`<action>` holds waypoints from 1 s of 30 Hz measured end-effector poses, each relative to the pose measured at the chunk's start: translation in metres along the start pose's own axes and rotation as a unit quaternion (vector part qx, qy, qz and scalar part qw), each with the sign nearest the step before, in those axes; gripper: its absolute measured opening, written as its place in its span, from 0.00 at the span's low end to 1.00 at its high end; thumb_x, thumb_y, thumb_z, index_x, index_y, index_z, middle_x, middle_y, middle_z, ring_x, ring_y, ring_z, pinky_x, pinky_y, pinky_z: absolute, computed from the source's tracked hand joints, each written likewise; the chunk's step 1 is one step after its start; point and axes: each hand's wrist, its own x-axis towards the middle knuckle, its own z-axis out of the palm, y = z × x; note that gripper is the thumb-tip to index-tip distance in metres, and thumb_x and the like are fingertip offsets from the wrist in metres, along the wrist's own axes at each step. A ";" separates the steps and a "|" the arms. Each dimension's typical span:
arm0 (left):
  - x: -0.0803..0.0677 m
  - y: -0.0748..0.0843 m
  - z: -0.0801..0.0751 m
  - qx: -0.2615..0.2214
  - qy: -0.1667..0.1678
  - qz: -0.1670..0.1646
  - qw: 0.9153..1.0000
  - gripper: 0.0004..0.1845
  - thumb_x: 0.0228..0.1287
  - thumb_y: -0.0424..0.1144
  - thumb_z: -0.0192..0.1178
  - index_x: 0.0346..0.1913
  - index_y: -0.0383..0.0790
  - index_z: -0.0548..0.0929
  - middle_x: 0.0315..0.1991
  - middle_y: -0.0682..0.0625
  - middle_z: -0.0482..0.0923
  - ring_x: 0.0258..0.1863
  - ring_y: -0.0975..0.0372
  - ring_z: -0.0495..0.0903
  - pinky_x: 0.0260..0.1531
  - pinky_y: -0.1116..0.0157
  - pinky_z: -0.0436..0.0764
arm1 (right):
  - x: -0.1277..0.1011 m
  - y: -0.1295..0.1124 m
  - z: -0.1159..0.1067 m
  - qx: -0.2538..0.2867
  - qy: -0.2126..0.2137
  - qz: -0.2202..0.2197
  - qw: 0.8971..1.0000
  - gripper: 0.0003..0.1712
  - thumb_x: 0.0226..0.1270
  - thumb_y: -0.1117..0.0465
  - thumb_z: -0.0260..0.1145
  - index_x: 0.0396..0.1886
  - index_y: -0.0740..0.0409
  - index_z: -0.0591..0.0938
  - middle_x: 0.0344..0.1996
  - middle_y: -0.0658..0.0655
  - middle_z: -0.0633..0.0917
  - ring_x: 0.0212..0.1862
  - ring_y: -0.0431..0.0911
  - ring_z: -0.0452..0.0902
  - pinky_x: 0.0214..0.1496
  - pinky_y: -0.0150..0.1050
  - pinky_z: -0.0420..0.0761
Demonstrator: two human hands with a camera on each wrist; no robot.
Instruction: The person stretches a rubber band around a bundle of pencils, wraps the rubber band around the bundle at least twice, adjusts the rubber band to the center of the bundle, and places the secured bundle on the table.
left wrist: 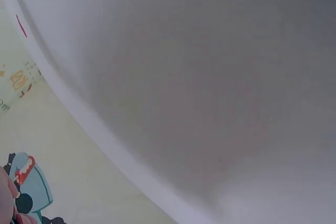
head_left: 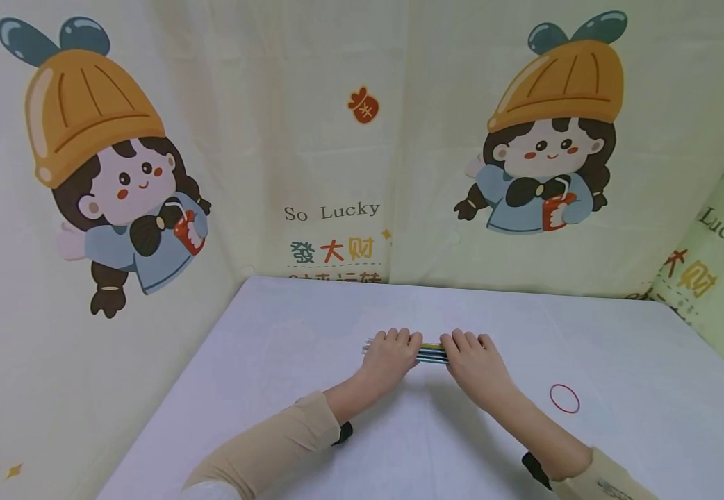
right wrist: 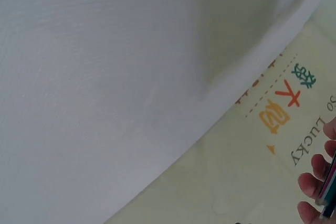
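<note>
In the head view, both hands hold a bundle of slim pencils [head_left: 432, 353] level above the white table. My left hand [head_left: 392, 357] grips the left part, fingers curled over the top, with pale pointed tips showing past it. My right hand [head_left: 476, 364] grips the right part the same way. Yellow, teal and dark shafts show in the short gap between the hands. The right wrist view catches pencil ends [right wrist: 328, 190] among the curled fingertips [right wrist: 310, 183]. A thin red band, like a rubber band [head_left: 551, 395], lies on the table right of the right hand.
The white-covered table [head_left: 262, 430] meets a cream cloth backdrop [head_left: 324, 160] printed with cartoon figures and lettering. Beige sleeves [head_left: 274, 441] cover the forearms, and dark wrist devices [head_left: 536, 470] hang under both wrists.
</note>
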 end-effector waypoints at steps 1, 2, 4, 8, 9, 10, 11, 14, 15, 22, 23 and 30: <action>0.000 -0.002 -0.001 -0.004 -0.005 -0.003 1.000 0.18 0.53 0.55 0.62 0.34 0.46 0.72 0.23 0.55 0.73 0.20 0.66 0.71 0.18 0.72 0.68 | -0.001 0.003 -0.001 0.004 0.001 0.011 1.000 0.26 0.43 0.59 0.75 0.39 0.61 0.71 0.29 0.57 0.72 0.31 0.50 0.70 0.35 0.44 0.73; 0.000 -0.004 -0.001 -0.004 -0.009 -0.006 1.000 0.18 0.53 0.55 0.62 0.34 0.45 0.73 0.23 0.55 0.74 0.20 0.66 0.72 0.18 0.72 0.69 | -0.002 0.006 -0.001 0.012 0.001 0.023 1.000 0.28 0.42 0.58 0.75 0.41 0.61 0.71 0.31 0.58 0.73 0.33 0.51 0.71 0.38 0.47 0.73; -0.001 -0.009 -0.002 -0.007 -0.018 -0.014 1.000 0.19 0.52 0.55 0.63 0.35 0.45 0.73 0.24 0.55 0.75 0.21 0.66 0.73 0.18 0.72 0.69 | -0.005 0.012 -0.001 0.026 -0.002 0.052 0.998 0.31 0.41 0.57 0.76 0.44 0.62 0.71 0.34 0.59 0.74 0.37 0.53 0.72 0.43 0.50 0.72; -0.003 -0.017 -0.002 -0.010 -0.028 -0.027 0.999 0.20 0.50 0.56 0.64 0.35 0.45 0.73 0.24 0.54 0.75 0.21 0.65 0.73 0.18 0.72 0.70 | -0.011 0.023 0.000 0.058 -0.003 0.104 0.993 0.32 0.42 0.59 0.74 0.46 0.65 0.70 0.37 0.62 0.76 0.40 0.56 0.73 0.45 0.52 0.70; -0.004 -0.018 -0.002 -0.013 -0.028 -0.030 0.999 0.20 0.50 0.56 0.65 0.35 0.45 0.73 0.24 0.54 0.75 0.21 0.64 0.73 0.18 0.72 0.70 | -0.012 0.025 0.001 0.063 -0.006 0.113 0.992 0.32 0.43 0.59 0.74 0.47 0.66 0.70 0.38 0.62 0.77 0.40 0.56 0.73 0.46 0.52 0.69; -0.004 -0.020 -0.002 -0.014 -0.028 -0.032 0.999 0.21 0.49 0.56 0.65 0.35 0.45 0.73 0.24 0.54 0.75 0.21 0.64 0.73 0.18 0.72 0.69 | -0.014 0.027 0.001 0.069 -0.009 0.120 0.990 0.32 0.43 0.60 0.73 0.48 0.66 0.70 0.38 0.63 0.77 0.40 0.56 0.73 0.46 0.52 0.69; -0.004 -0.021 -0.002 -0.015 -0.027 -0.034 0.999 0.21 0.49 0.56 0.65 0.34 0.44 0.73 0.24 0.54 0.75 0.20 0.64 0.73 0.18 0.72 0.69 | -0.015 0.028 0.002 0.071 -0.014 0.125 0.990 0.32 0.44 0.59 0.73 0.48 0.66 0.69 0.39 0.63 0.77 0.40 0.57 0.73 0.46 0.53 0.69; -0.005 -0.022 -0.001 -0.016 -0.018 -0.035 0.999 0.21 0.49 0.56 0.65 0.33 0.44 0.73 0.23 0.54 0.74 0.20 0.64 0.73 0.17 0.72 0.68 | -0.018 0.028 0.005 0.078 -0.025 0.127 0.989 0.33 0.46 0.59 0.72 0.50 0.67 0.69 0.40 0.64 0.78 0.42 0.57 0.74 0.47 0.54 0.70; -0.005 -0.023 -0.001 -0.015 -0.015 -0.034 0.999 0.21 0.49 0.57 0.65 0.33 0.44 0.73 0.22 0.54 0.74 0.19 0.64 0.73 0.17 0.72 0.68 | -0.018 0.027 0.006 0.079 -0.027 0.125 0.989 0.33 0.46 0.59 0.72 0.50 0.68 0.69 0.41 0.64 0.78 0.43 0.57 0.74 0.47 0.54 0.71; -0.005 -0.020 -0.002 -0.009 -0.011 -0.017 1.000 0.21 0.49 0.59 0.64 0.30 0.45 0.72 0.20 0.55 0.72 0.19 0.66 0.72 0.17 0.72 0.67 | -0.016 0.021 0.007 0.109 -0.039 0.127 0.985 0.34 0.46 0.60 0.71 0.51 0.67 0.68 0.43 0.64 0.78 0.45 0.57 0.74 0.48 0.54 0.71; -0.004 -0.020 -0.002 -0.009 -0.011 -0.015 1.000 0.21 0.50 0.59 0.63 0.30 0.45 0.72 0.20 0.55 0.72 0.19 0.66 0.72 0.17 0.73 0.67 | -0.016 0.021 0.007 0.114 -0.044 0.129 0.984 0.34 0.46 0.61 0.71 0.52 0.67 0.68 0.44 0.64 0.77 0.46 0.56 0.74 0.48 0.54 0.71; -0.004 -0.016 -0.005 -0.011 -0.026 -0.004 1.000 0.20 0.51 0.58 0.63 0.31 0.45 0.73 0.21 0.56 0.73 0.19 0.67 0.73 0.18 0.74 0.69 | -0.016 0.016 0.009 0.131 -0.045 0.123 0.983 0.34 0.47 0.62 0.70 0.52 0.68 0.66 0.45 0.64 0.76 0.45 0.56 0.75 0.46 0.51 0.73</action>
